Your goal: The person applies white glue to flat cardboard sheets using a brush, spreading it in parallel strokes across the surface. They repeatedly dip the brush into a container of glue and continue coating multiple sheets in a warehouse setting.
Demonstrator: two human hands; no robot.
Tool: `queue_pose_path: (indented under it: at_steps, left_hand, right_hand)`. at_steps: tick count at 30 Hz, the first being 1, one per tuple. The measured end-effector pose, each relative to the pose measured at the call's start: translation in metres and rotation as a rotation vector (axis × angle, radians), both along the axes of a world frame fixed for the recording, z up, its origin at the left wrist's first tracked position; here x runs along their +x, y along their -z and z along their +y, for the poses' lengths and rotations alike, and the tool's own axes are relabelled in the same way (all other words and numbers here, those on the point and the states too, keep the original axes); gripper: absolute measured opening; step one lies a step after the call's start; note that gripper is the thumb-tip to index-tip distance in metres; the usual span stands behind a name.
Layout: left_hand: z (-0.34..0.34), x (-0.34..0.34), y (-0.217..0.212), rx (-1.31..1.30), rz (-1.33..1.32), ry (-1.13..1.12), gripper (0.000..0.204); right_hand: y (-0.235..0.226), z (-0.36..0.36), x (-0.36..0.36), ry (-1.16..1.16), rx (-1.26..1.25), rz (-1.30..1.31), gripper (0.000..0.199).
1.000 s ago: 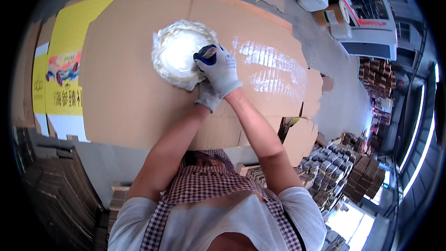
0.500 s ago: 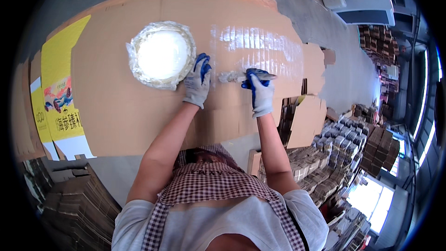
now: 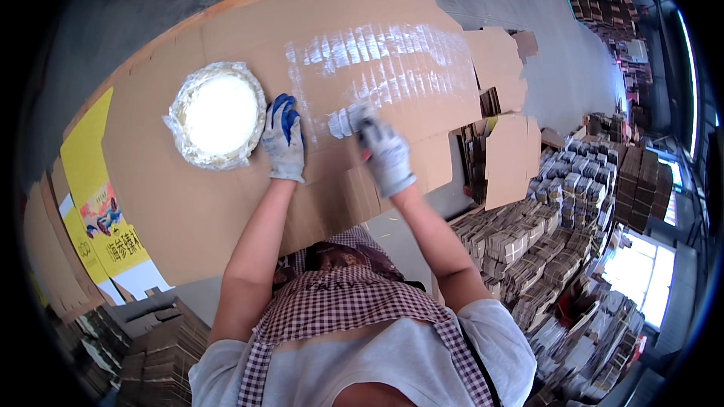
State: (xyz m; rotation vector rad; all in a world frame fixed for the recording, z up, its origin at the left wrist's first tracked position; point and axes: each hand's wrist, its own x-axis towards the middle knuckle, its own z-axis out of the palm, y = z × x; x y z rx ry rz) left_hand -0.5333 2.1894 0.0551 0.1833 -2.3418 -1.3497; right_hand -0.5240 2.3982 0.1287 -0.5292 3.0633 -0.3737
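Observation:
My left hand (image 3: 285, 143), in a white and blue work glove, rests flat on a large brown cardboard sheet (image 3: 181, 218), fingers stretched out. Beside it stands a round container (image 3: 179, 139) wrapped in clear plastic film and filled with bright white paste. In my gloved right hand (image 3: 388, 157) is a brush (image 3: 363, 114), blurred by motion, its head down against the cardboard. Under and left of the brush lies a thick fresh white smear (image 3: 342, 123). Farther off, rows of glossy white streaks (image 3: 377, 44) cover the sheet's right part.
Yellow printed cardboard (image 3: 90, 158) lies at the sheet's left end. Loose cardboard pieces (image 3: 513, 158) jut out at the right. Tied stacks of flat cardboard (image 3: 513, 245) fill the floor at lower right; more stacks (image 3: 162, 350) stand at lower left.
My right hand has brought the brush left and down onto the cardboard, leaving a thick white smear. The view has shifted; my left hand stays beside the container.

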Motion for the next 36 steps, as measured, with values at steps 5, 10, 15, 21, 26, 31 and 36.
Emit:
queue_pose_path:
  at_steps: [5,10,15,21,26,31,36]
  left_hand:
    - [0.0,0.002,0.001,0.034,0.003,-0.009,0.032]
    - [-0.002,0.002,0.005,0.042,-0.004,0.006,0.033]
    - [-0.001,0.002,0.003,0.062,-0.004,0.008,0.035]
    - [0.001,0.002,0.004,0.085,-0.01,0.005,0.036]
    - [-0.003,0.002,0.004,0.051,-0.013,-0.012,0.035]
    - [-0.001,0.002,0.008,0.046,-0.036,-0.008,0.036]
    - [0.0,0.003,-0.001,0.02,-0.019,-0.018,0.036]
  right_hand:
    - [-0.013,0.044,-0.036,0.186,-0.153,0.172,0.03]
    - [-0.012,-0.027,0.009,-0.481,-0.201,0.094,0.036]
    - [0.011,0.007,-0.064,-0.067,-0.167,0.196,0.037]
    - [-0.002,-0.047,-0.02,-0.476,-0.214,0.103,0.041]
    - [-0.001,-0.014,-0.096,0.066,-0.168,0.105,0.037]
    - [-0.001,-0.054,-0.063,-0.356,-0.2,0.164,0.034]
    - [0.015,-0.009,-0.118,-0.033,-0.169,0.041,0.03]
